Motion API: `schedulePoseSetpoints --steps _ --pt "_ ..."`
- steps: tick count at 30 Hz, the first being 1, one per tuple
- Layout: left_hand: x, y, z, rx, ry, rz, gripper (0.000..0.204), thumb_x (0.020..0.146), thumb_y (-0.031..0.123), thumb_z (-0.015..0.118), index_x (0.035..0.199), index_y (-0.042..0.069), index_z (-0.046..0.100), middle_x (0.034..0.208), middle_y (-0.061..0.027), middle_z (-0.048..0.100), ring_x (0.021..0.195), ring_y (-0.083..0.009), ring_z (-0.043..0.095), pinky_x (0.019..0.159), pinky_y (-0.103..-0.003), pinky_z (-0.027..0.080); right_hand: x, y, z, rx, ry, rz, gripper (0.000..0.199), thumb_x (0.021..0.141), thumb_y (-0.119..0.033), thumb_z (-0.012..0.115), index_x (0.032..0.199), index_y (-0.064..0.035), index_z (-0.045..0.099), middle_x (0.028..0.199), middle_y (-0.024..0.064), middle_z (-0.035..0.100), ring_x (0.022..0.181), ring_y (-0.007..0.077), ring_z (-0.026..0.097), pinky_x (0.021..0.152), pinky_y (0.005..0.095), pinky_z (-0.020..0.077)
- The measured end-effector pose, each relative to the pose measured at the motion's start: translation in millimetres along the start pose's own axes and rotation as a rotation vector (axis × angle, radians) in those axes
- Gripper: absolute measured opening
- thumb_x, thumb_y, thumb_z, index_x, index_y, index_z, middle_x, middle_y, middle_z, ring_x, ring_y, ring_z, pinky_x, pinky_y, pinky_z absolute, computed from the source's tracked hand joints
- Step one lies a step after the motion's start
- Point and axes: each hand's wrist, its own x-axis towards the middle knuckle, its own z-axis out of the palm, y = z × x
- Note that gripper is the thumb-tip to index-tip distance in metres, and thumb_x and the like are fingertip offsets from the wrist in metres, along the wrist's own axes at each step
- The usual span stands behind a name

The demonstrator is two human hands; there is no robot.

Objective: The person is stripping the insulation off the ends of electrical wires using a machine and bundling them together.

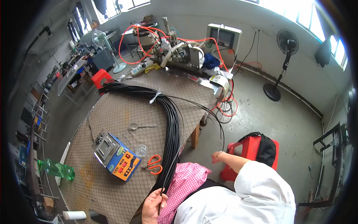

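A thick bundle of thin black cables (169,123) curves over the patterned table from its far left side down to my lap. My left hand (152,204) pinches a black cable end at the bundle's near end. To the right, beyond the table edge, my right hand (215,156) is held out low with the arm stretched. A few loose cables arch off the table and come down at its wrist; its fingers are too small to make out. A white tie (155,97) wraps the bundle's far part. Orange-handled scissors (154,164) lie beside the bundle.
On the table are a blue-and-orange machine (118,156), a spoon (142,127) and a small clear dish (141,150). Machinery with red hoses (179,52) fills the far edge. A red stool (249,151) with a black bag (266,149) stands right; a pink checked cloth (188,179) covers my lap.
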Motion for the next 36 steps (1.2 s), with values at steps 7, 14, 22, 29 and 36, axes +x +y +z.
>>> schedulePoseSetpoints --steps 7,14,22,29,36 --pt "27.7 -31.3 -5.5 0.175 0.216 0.033 0.013 0.083 0.000 0.052 0.096 -0.001 0.052 0.071 -0.0101 0.060 0.047 -0.0096 0.047 0.043 -0.020 0.037 -163.6 -166.4 -156.7 0.490 0.669 -1.171 0.021 0.077 -0.020 0.061 0.078 0.0003 0.057 0.068 0.0126 0.054 0.063 0.0283 0.054 0.059 0.0381 0.0439" --pt "-14.2 -15.0 -1.0 0.327 0.271 0.069 0.017 0.083 0.005 0.058 0.096 -0.004 0.052 0.070 -0.0081 0.057 0.052 -0.0098 0.050 0.048 -0.019 0.040 -113.7 -219.4 -132.9 0.432 0.421 -1.244 0.016 0.075 -0.020 0.062 0.073 -0.0038 0.061 0.069 0.0103 0.058 0.068 0.0261 0.058 0.061 0.0364 0.0458" --pt "-54.2 -27.7 -20.0 -0.407 0.099 -0.029 0.015 0.086 0.005 0.050 0.099 -0.001 0.057 0.076 -0.0091 0.056 0.064 -0.0159 0.049 0.061 -0.027 0.044 -118.2 -221.2 -133.6 0.381 0.670 -1.287 0.012 0.070 -0.016 0.067 0.071 -0.0049 0.063 0.067 0.0073 0.057 0.066 0.0244 0.058 0.059 0.0341 0.0460" --pt "-39.0 -57.0 -33.6 0.577 0.490 0.090 0.008 0.074 0.002 0.067 0.075 -0.002 0.061 0.062 -0.0061 0.060 0.058 -0.0103 0.057 0.052 -0.024 0.045 -118.1 -222.6 -134.3 0.133 0.714 -1.315 0.011 0.066 -0.012 0.067 0.070 -0.0048 0.060 0.069 0.0065 0.054 0.070 0.0247 0.056 0.063 0.0350 0.0463" --pt "-3.6 -28.7 -15.7 1.052 0.701 0.800 0.007 0.070 -0.002 0.061 0.073 0.002 0.057 0.069 -0.0105 0.061 0.060 -0.0225 0.058 0.057 -0.031 0.047 -106.2 -234.0 -126.8 0.071 0.857 -1.289 0.008 0.066 -0.006 0.060 0.073 -0.0062 0.057 0.069 0.0069 0.052 0.070 0.0227 0.054 0.058 0.0326 0.0465"
